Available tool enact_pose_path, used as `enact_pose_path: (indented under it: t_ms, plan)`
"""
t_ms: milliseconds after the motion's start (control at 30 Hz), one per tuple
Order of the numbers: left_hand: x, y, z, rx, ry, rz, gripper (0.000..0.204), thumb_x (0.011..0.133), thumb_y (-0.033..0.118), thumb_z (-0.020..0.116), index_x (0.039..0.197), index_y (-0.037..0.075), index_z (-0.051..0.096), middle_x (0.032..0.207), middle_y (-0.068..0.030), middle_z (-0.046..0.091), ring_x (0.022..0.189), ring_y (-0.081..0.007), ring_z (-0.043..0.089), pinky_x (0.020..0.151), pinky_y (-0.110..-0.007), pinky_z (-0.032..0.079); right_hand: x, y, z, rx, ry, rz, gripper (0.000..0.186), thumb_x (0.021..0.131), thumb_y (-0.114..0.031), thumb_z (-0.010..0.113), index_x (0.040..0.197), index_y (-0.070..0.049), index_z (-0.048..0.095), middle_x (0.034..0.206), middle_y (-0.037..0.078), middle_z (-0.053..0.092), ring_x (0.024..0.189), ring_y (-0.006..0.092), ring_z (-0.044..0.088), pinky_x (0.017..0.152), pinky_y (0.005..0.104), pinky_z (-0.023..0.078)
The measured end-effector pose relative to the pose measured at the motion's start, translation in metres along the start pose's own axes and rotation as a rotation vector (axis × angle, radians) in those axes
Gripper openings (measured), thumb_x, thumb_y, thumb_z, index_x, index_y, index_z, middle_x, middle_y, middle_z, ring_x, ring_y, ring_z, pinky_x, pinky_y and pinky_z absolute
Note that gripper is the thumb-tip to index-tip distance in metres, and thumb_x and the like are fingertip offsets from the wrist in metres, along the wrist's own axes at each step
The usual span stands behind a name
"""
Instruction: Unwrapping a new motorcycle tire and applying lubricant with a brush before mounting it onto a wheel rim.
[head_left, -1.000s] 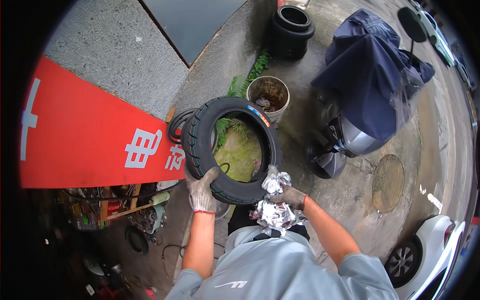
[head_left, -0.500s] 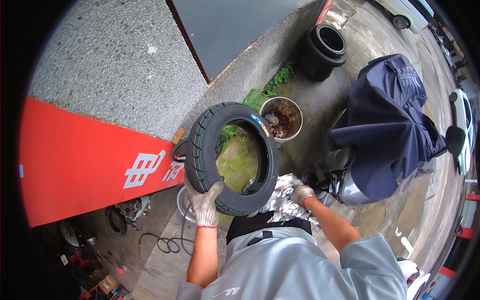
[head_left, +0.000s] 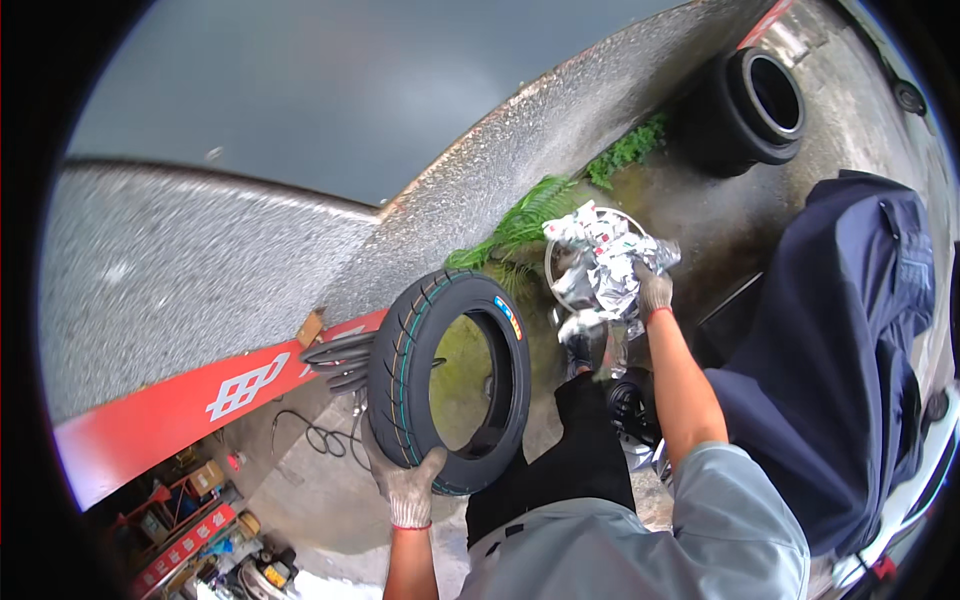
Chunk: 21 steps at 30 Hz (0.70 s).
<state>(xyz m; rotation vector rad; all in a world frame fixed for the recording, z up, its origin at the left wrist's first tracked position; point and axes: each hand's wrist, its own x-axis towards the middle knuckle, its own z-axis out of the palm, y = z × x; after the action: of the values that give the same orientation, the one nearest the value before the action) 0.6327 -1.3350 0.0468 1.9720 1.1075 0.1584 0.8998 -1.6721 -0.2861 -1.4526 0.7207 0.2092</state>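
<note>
My left hand (head_left: 405, 485), in a pale knit glove, grips the lower edge of a black tyre (head_left: 400, 375) held upright. The tyre has coloured stickers on its sidewall and thin coloured lines along the tread. My gloved right hand (head_left: 655, 290) is closed on a crumpled bundle of silvery foil wrapping (head_left: 610, 265), arm stretched forward. That wrapping is over a round bucket (head_left: 552, 275), hiding most of its opening. I cannot tell whether the bundle rests on the rim or hangs above it.
Stacked black tyres (head_left: 760, 110) stand far right by a stone wall (head_left: 520, 140). A dark cover (head_left: 830, 360) drapes a vehicle at right. Ferns (head_left: 535, 215) grow along the wall. A coiled black hose (head_left: 345, 360) lies behind the tyre. Tools and boxes (head_left: 205, 480) fill the lower left.
My right hand has carried the foil wrapping forward from beside my hip to over the bucket. The tyre stays in my left hand and appears lower. My view has turned.
</note>
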Motion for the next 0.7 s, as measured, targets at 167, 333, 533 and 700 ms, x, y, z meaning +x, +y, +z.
enact_pose_path:
  t_ms: [167,333,533,700]
  plan:
    - [-0.007,0.003,0.033,0.141,0.019,-0.07,0.112,0.049,0.017,0.082,0.147,0.002,0.031,0.133,-0.0194,0.052,0.122,-0.0309,0.053,0.103,-0.041,0.043,0.071,0.027,0.018,-1.479,-0.216,0.06,0.061,0.089,-0.056,0.052,0.119,-0.004,0.065,0.124,0.023,0.063,0.117,0.0363,0.061,0.098,0.0443,0.049]
    - [-0.007,0.004,0.064,0.169,0.006,-0.171,0.115,0.049,0.017,0.083,0.148,0.002,0.028,0.134,-0.0197,0.051,0.123,-0.031,0.052,0.104,-0.041,0.042,0.124,0.078,0.053,-1.178,-0.4,0.11,0.089,0.079,-0.058,0.068,0.141,0.001,0.044,0.134,0.028,0.055,0.126,0.0361,0.054,0.105,0.0421,0.043]
    - [0.007,-0.009,0.089,0.23,-0.028,-0.159,0.116,0.05,0.02,0.084,0.15,0.003,0.027,0.136,-0.0198,0.05,0.126,-0.0326,0.05,0.106,-0.042,0.041,0.135,0.074,0.101,-1.577,-0.38,-0.04,0.105,0.073,-0.042,0.08,0.155,-0.01,0.023,0.147,0.025,0.043,0.131,0.0372,0.05,0.11,0.0404,0.04]
    - [0.016,-0.005,0.095,0.219,-0.061,-0.135,0.113,0.054,0.02,0.084,0.149,0.002,0.026,0.139,-0.0215,0.046,0.128,-0.0344,0.048,0.108,-0.043,0.039,0.063,0.012,0.104,-1.244,-0.31,-0.331,0.051,0.086,-0.035,0.066,0.133,-0.018,0.057,0.122,0.019,0.065,0.111,0.0367,0.064,0.095,0.0437,0.051]
